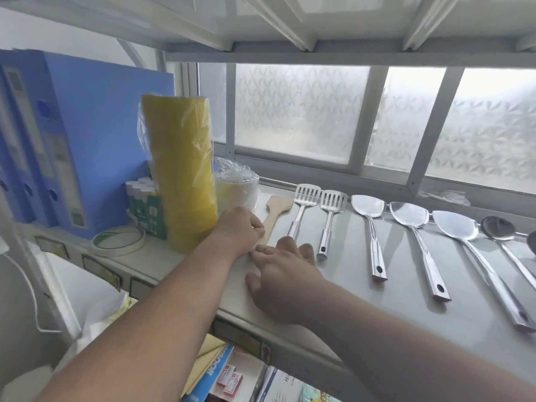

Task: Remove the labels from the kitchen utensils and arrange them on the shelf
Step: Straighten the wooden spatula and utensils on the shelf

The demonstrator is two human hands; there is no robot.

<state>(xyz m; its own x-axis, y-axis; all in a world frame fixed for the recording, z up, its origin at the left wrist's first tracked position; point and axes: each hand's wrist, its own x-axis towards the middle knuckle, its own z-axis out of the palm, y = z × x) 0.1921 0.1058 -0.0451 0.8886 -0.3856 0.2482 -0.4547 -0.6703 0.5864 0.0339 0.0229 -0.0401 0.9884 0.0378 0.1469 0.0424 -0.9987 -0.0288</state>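
A wooden spatula lies on the grey shelf, its blade pointing toward the window. My left hand has its fingers curled on the spatula's handle. My right hand rests just beside it with fingers spread, its fingertips touching the handle's near end, which is hidden. To the right lie two slotted steel turners, three solid steel turners and a ladle, all in a row.
A wrapped stack of yellow tape rolls stands left of my hands, with a clear tape stack behind and a flat tape roll in front. Blue file boxes fill the far left. A frosted window backs the shelf.
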